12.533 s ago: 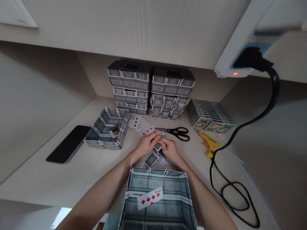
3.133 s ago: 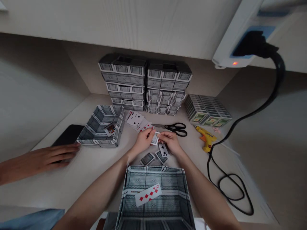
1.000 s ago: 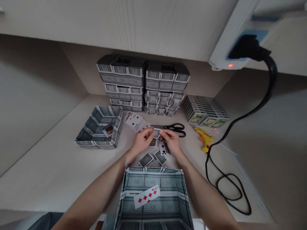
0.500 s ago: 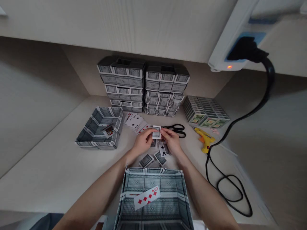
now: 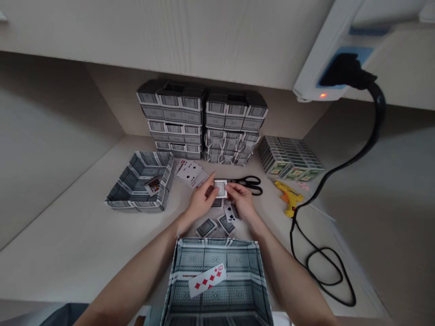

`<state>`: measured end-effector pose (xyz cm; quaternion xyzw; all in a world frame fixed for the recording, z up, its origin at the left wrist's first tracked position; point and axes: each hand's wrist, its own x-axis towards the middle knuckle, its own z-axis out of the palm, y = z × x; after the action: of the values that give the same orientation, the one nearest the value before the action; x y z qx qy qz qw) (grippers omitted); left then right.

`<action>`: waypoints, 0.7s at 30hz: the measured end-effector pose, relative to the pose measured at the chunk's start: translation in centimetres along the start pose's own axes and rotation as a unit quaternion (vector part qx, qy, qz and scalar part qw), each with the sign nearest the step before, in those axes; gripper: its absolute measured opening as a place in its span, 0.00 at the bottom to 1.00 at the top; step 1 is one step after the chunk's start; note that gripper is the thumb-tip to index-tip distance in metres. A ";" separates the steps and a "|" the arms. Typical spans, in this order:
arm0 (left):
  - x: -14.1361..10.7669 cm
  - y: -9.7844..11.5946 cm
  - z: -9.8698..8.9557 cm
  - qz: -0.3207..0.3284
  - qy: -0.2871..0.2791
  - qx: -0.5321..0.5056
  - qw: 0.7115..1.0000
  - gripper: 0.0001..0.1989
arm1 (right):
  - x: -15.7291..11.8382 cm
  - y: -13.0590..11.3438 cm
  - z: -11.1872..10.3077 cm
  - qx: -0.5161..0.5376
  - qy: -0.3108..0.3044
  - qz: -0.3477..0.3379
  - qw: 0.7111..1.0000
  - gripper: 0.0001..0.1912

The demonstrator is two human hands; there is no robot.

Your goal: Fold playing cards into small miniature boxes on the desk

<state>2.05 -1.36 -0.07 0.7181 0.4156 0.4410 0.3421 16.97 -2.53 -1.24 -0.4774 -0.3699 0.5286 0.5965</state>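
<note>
A small folded card piece (image 5: 220,188) with a patterned back is held between my two hands over the middle of the table. My left hand (image 5: 201,199) has its thumb on the piece's left edge, its forefinger stretched out above. My right hand (image 5: 242,198) pinches the right edge. Just below them lie a four of spades (image 5: 229,213) and folded card pieces (image 5: 206,227). Nearest me is an open box made of cards (image 5: 217,253), with a six of diamonds (image 5: 207,280) inside.
A card tray (image 5: 163,194) stands at left, loose cards (image 5: 190,172) beside it. Behind are stacked card boxes (image 5: 176,113) and card decks (image 5: 290,158). Black scissors (image 5: 251,184), a yellow glue gun (image 5: 288,197) and its looping cable (image 5: 316,246) lie at right.
My left forefinger has lifted and stretched out, its thumb now against the card piece. The piece sits slightly lower and more tilted. The view has shifted a little.
</note>
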 end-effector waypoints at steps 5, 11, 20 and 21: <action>0.3 -1.2 0.5 -0.049 0.026 -0.075 0.996 0.16 | -0.1 -0.1 0.1 -0.059 0.009 -0.035 0.998 0.11; 0.3 -1.0 0.7 -0.101 0.019 -0.143 0.984 0.15 | -0.1 -0.1 0.1 -0.070 0.019 -0.050 0.996 0.11; 1.1 -0.8 -0.3 -0.121 -0.033 -0.153 0.980 0.15 | -0.4 -0.3 0.0 -0.070 0.008 -0.017 0.997 0.13; 1.2 -0.9 -0.4 -0.122 -0.038 -0.152 0.980 0.15 | -0.4 -0.3 0.0 -0.072 0.010 -0.018 0.997 0.13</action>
<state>1.76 0.10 -0.30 0.6183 0.4150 0.4259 0.5139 16.94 -2.94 -0.92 -0.5175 -0.4093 0.4847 0.5742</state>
